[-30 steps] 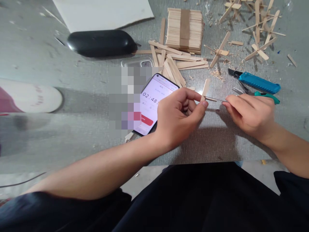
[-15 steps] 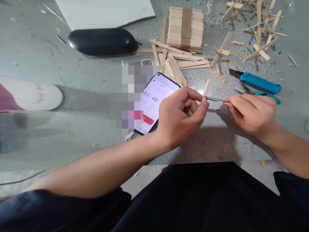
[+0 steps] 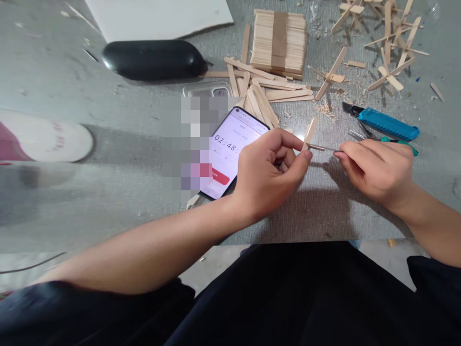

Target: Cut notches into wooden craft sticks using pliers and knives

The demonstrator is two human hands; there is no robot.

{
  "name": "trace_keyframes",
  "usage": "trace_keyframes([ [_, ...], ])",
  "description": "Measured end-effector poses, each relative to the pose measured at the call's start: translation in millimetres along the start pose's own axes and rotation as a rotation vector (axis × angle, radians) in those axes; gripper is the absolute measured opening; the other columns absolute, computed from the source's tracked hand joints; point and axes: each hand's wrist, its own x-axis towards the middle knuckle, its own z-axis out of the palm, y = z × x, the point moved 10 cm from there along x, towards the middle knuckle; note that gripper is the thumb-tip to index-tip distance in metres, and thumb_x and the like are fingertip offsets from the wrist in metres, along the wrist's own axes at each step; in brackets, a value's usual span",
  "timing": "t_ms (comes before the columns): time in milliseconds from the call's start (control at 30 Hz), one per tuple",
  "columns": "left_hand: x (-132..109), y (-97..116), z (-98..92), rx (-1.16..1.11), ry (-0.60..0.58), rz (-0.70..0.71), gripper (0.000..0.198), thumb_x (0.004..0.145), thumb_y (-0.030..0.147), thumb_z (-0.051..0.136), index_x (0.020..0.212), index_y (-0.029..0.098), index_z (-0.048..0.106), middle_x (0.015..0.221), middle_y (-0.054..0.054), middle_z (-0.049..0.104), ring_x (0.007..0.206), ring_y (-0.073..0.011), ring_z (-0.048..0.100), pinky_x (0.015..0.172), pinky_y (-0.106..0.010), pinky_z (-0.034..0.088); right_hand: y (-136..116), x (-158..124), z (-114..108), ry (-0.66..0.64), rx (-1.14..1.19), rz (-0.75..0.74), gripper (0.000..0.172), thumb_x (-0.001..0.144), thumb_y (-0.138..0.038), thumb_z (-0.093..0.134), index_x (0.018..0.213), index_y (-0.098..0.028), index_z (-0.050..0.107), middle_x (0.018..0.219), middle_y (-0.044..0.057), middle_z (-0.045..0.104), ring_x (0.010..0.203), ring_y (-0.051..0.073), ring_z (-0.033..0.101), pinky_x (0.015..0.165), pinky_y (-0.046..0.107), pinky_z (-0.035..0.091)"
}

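Between the thumb and forefinger of my left hand (image 3: 270, 175), a wooden craft stick (image 3: 312, 129) is pinched near its lower end and leans to the upper right. My right hand (image 3: 380, 168) is closed around a thin metal rod (image 3: 329, 148), whose handle, if any, is hidden in the fingers. The rod's far end meets the stick just by my left fingertips; whether it passes into the wood I cannot tell. Behind my right hand lie green-handled pliers (image 3: 410, 146), partly covered. A blue utility knife (image 3: 389, 123) rests just beyond them.
Loose craft sticks (image 3: 264, 103) and a banded stack of sticks (image 3: 262, 41) lie at the back. Crossed-stick pieces (image 3: 389, 77) stand at the upper right. A phone (image 3: 225, 149) showing a timer, a black case (image 3: 153, 60) and a white-and-pink object (image 3: 46, 137) are leftward.
The craft stick has turned slightly between my left fingers. Both hands hold nearly the same position.
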Motion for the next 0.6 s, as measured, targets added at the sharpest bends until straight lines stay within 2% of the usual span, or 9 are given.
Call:
trace_keyframes([
  [300,0.1,4.4,-0.6,0.029,0.035,0.066,0.017,0.092,0.018,0.082,0.086,0.024,0.067,0.053,0.009,0.058,0.043,-0.0073,0.048,0.041,-0.021,0.030,0.1,0.3,2.6,-0.030,0.012,-0.013,0.028,0.117,-0.031,0.064,0.093,-0.022,0.074,0.068,-0.002,0.063,0.060,0.014,0.049,0.058,0.036,0.030],
  [433,-3.7,3.3,-1.6,0.047,0.055,0.057,0.021,0.091,0.015,0.082,0.086,0.026,0.066,0.053,0.009,0.055,0.042,-0.0077,0.044,0.040,-0.025,0.027,-2.7,1.3,0.5,-0.027,0.019,-0.039,0.030,0.117,-0.030,0.063,0.091,-0.021,0.073,0.067,-0.002,0.060,0.060,0.014,0.048,0.057,0.036,0.030],
  [600,-8.3,1.6,-3.6,0.032,0.077,0.035,0.026,0.095,0.016,0.086,0.088,0.029,0.066,0.056,0.007,0.057,0.042,-0.0104,0.045,0.041,-0.031,0.032,-7.3,3.7,-4.1,-0.027,0.020,-0.066,0.031,0.118,-0.030,0.061,0.091,-0.021,0.073,0.066,-0.003,0.058,0.059,0.015,0.047,0.057,0.035,0.031],
])
